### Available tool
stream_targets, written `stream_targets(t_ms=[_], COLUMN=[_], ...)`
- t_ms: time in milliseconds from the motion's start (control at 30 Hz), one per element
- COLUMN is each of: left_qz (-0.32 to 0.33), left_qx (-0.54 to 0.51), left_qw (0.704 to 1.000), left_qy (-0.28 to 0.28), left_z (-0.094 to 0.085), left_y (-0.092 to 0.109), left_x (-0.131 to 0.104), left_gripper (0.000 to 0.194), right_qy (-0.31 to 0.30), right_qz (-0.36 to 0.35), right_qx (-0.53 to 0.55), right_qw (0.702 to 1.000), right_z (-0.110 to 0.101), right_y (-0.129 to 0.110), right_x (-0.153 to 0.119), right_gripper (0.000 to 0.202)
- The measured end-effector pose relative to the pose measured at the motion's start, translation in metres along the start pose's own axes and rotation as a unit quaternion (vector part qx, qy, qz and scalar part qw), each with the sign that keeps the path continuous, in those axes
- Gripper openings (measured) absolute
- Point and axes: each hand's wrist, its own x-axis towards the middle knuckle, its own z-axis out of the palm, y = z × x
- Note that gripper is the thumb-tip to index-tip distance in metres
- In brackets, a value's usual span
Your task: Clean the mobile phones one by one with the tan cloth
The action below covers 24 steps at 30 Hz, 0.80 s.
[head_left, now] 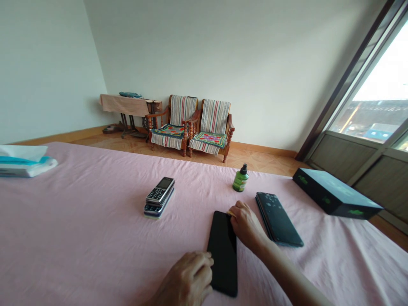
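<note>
A black smartphone [222, 250] lies screen up on the pink cloth in front of me. My left hand [191, 276] holds its lower left edge with curled fingers. At the top right corner of the phone, my right hand [247, 223] is closed on a small pale-yellow piece [230, 213], pressed against the glass. Most of that piece is hidden by the fingers, and its material cannot be made out. Right of this hand lies a stack of dark smartphones [279, 219], the top one with whitish spots. Beyond stands a green bottle [240, 180] with a black cap.
Two keypad phones [160, 195] are stacked left of centre. A black box [334, 193] sits at the far right, a tissue pack [28, 163] at the far left. Past the edge of the pink cloth [79, 212] stand two wooden armchairs [212, 127] and a cloth-covered table [127, 104].
</note>
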Motion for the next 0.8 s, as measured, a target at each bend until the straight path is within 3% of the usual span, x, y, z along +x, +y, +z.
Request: stream_targets(t_ms=[400,800], left_qz=[0.028,0.029], left_qx=[0.027,0.018], left_qw=[0.999,0.999], left_qy=[0.038,0.03], left_z=[0.008,-0.003], left_y=[-0.008,0.002], left_x=[-0.004,0.004], left_gripper=[0.017,0.015], right_qy=[-0.019,-0.005], right_qz=[-0.052,0.061], right_qx=[0.001,-0.016], right_qw=[0.998,0.998], right_z=[0.019,-0.007], right_y=[-0.026,-0.001], right_x=[0.019,-0.014], right_gripper=[0.031,0.029])
